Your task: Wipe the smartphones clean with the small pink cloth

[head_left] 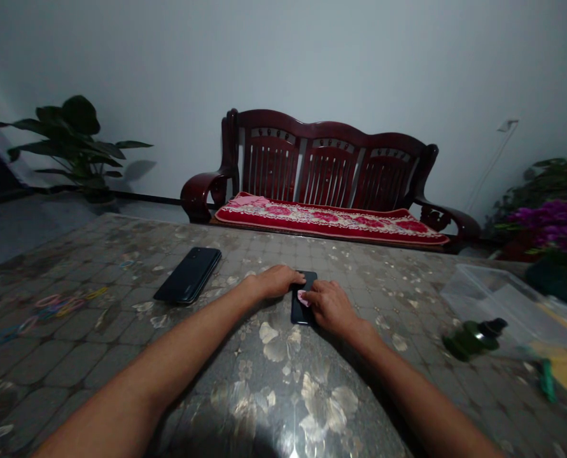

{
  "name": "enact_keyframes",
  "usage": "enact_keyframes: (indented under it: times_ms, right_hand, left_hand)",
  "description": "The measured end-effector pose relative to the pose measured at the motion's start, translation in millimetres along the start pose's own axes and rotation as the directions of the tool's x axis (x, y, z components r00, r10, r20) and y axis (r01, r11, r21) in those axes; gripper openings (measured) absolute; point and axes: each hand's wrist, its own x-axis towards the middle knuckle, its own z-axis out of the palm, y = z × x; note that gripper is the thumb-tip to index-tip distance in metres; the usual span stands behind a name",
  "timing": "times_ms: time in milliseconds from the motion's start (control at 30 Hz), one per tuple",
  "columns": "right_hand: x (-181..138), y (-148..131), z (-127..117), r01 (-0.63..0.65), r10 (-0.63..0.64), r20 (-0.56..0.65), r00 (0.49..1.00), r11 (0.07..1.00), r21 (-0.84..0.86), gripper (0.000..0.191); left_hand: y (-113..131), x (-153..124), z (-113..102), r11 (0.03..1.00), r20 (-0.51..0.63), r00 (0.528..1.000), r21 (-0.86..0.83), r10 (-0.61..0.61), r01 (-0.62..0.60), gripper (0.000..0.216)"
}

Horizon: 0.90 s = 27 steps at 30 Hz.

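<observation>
A small black phone point(301, 313) lies flat on the patterned table point(273, 381) in front of me. My left hand point(276, 281) rests closed on its left edge and upper part, holding it down. My right hand point(329, 306) sits on the phone's right side with fingers pinched on a small pink piece point(303, 298) pressed against the screen. A second, larger black phone point(188, 283) lies apart to the left, touched by neither hand.
Coloured rubber bands point(56, 306) lie at the left of the table. A green bottle point(474, 337) lies on its side at right, beside a clear plastic box point(497, 299). A wooden bench with a red cushion point(331, 219) stands behind, plants at both sides.
</observation>
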Motion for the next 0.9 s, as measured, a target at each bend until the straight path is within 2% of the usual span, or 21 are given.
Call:
enact_keyframes:
  times_ms: [200, 300, 400, 500, 600, 733, 900]
  right_hand:
    - [-24, -7, -8, 0.211, -0.212, 0.023, 0.977, 0.977, 0.022, 0.017]
    - [-32, -3, -11, 0.151, -0.151, 0.026, 0.988, 0.989, 0.006, 0.017]
    - [-32, -1, -10, 0.056, -0.056, 0.001, 0.998, 0.998, -0.004, 0.02]
    - [-34, -6, -8, 0.125, -0.124, -0.015, 0.992, 0.992, 0.013, 0.017]
    - [-39, -9, -6, 0.162, -0.161, -0.044, 0.986, 0.987, 0.006, 0.017]
    - [-43, 0, -7, 0.124, -0.124, -0.054, 0.991, 0.992, -0.006, 0.02]
    - [-43, 22, -4, 0.053, -0.055, -0.075, 0.996, 0.998, -0.033, 0.021]
  left_hand:
    - [-3, -5, 9, 1.0, -0.046, 0.999, 0.009, -0.004, 0.004, 0.051]
    - [-2, -5, 8, 1.0, -0.08, 0.997, 0.014, 0.006, -0.005, 0.047]
    - [2, -1, -3, 0.997, -0.037, 0.999, 0.081, 0.003, 0.0, 0.042]
    - [6, 9, -18, 0.984, 0.029, 1.0, 0.179, 0.008, -0.013, 0.046]
    - [7, 20, -27, 0.971, 0.078, 0.995, 0.226, 0.058, -0.074, 0.065]
    - [5, 30, -26, 0.961, 0.162, 0.983, 0.247, 0.088, -0.127, 0.079]
    - [0, 33, -20, 0.979, 0.2, 0.98, 0.194, 0.016, -0.056, 0.079]
